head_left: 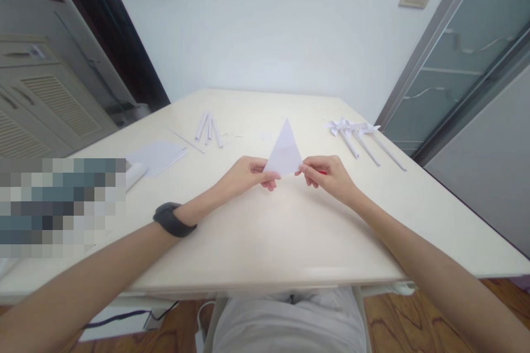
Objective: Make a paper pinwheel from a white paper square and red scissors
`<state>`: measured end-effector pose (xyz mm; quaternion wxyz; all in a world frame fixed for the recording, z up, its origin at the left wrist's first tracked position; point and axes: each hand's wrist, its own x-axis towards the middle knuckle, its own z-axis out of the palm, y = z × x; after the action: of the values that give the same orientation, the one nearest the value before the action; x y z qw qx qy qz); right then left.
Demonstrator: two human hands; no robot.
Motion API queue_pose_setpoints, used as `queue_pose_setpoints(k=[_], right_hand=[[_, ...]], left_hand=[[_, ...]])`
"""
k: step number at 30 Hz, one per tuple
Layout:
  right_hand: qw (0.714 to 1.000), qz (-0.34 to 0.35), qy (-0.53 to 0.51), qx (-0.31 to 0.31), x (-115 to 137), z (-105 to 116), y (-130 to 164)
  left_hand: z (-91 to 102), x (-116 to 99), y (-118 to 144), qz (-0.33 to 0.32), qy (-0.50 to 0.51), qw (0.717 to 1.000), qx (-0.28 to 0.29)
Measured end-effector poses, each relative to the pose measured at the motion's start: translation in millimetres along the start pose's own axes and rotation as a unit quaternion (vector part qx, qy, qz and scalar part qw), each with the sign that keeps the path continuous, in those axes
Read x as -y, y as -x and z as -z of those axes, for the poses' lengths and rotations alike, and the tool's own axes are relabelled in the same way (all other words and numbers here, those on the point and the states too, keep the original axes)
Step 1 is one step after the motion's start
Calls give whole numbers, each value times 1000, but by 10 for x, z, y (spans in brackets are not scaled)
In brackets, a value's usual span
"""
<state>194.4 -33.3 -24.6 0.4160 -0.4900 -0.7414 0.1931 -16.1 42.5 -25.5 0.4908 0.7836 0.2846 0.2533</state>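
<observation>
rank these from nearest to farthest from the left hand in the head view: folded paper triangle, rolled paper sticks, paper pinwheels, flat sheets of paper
From the left hand:
1. Folded paper triangle, pinched in its fingers, centre of the table.
2. Rolled paper sticks, beyond the hand, slightly to its left.
3. Flat sheets of paper, far left.
4. Paper pinwheels, far right, past the right hand.

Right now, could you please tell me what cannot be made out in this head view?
- Left edge: a pixelated patch blots out whatever lies there.
- Right hand: something red peeks from under the fingers, which hide what it is.
- Paper triangle: its lower corners are covered by both hands; left hand.
- Pinwheels: too small to count for sure.
- Small bits beside the paper rolls: too small to identify.
</observation>
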Motion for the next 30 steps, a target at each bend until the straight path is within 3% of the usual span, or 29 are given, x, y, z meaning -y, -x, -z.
queue_pose_setpoints(k=[7, 12, 17, 23, 30], right_hand=[[999, 18, 43, -28, -32, 39, -5], [987, 72, 133, -62, -97, 81, 25], [971, 124, 204, -36, -133, 117, 46], [974, 110, 195, -32, -96, 72, 17], [994, 57, 90, -28, 46, 66, 22]], left_hand=[[36, 47, -16, 7, 12, 1000, 2], [73, 25, -7, 36, 61, 997, 9], [69, -6, -8, 54, 120, 991, 32], [36, -45, 26, 4, 116, 992, -50], [-28, -222, 110, -104, 81, 981, -142]])
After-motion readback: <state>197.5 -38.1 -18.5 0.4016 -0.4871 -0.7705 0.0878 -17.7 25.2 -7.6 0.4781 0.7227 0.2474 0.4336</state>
